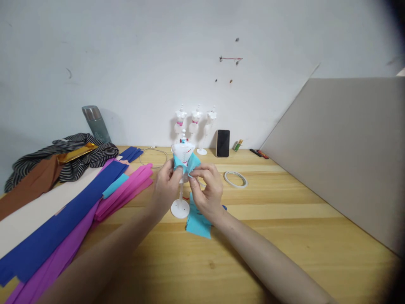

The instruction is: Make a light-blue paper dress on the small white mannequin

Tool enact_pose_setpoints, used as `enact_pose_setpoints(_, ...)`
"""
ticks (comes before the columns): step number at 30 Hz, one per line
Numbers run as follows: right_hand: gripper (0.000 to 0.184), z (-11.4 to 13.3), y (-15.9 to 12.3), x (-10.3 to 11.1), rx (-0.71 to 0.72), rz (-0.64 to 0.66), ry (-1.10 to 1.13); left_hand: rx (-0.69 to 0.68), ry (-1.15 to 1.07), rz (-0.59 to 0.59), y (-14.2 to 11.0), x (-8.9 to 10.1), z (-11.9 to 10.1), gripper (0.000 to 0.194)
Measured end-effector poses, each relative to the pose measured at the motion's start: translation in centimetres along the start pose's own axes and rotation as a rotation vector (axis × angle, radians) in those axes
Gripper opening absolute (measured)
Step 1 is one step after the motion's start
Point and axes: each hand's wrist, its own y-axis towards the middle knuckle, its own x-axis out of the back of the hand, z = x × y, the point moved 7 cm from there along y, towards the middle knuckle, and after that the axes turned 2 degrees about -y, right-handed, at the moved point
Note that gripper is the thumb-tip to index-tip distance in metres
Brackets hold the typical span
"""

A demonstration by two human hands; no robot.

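A small white mannequin (182,150) stands upright on a round base (180,209) between my hands, a red and blue band at its neck. A piece of light blue crepe paper (193,161) wraps around its torso. My left hand (168,178) pinches the paper at the left side, thumb in front. My right hand (207,185) pinches its other edge at the right, fingers close together. Below my right hand, a light blue strip (199,226) lies on the table, partly covered by the hand. A small blue item peeks out behind the right wrist; its kind is hidden.
Colourful paper strips (69,215) and striped cloth (63,156) cover the left side, with a bottle (96,124) behind. Several small mannequins (195,120), a phone (222,143) and a green tube (238,145) stand near the wall. A tape roll (236,179) lies right; a grey panel (348,156) borders the table.
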Motion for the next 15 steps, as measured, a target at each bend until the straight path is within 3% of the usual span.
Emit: enact_pose_setpoints(15, 0.016, 0.34, 0.12, -0.35, 0.02, 0.015, 0.029, -0.017, -0.002, -0.034, -0.17, -0.06, 0.0, 0.013)
